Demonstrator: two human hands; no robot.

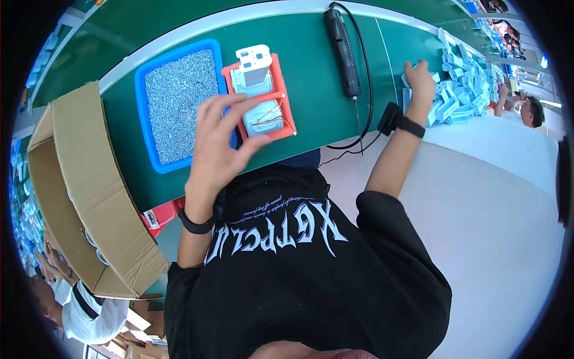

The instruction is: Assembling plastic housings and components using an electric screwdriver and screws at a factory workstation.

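My left hand (pixel 220 134) reaches over a red fixture (pixel 288 113), thumb and fingers apart in a wide curve. Between them, in the fixture's nearer bay, lies a light-blue housing (pixel 265 117) with thin yellow and red wires; whether the fingertips touch it I cannot tell. The farther bay holds another light-blue housing (pixel 260 87), with a white and grey block (pixel 255 60) standing on it. Out to the right, my right hand (pixel 421 87) is at the near left edge of a pile of light-blue plastic parts (pixel 460 90). Its fingers are bent and apart, with nothing visible between them.
A blue tray (pixel 141 113) of small metal screws stands left of the fixture. A black electric screwdriver (pixel 342 51) with a cable lies on the green bench (pixel 305 48). An open cardboard box (pixel 101 197) stands at the left. Other people sit at both sides.
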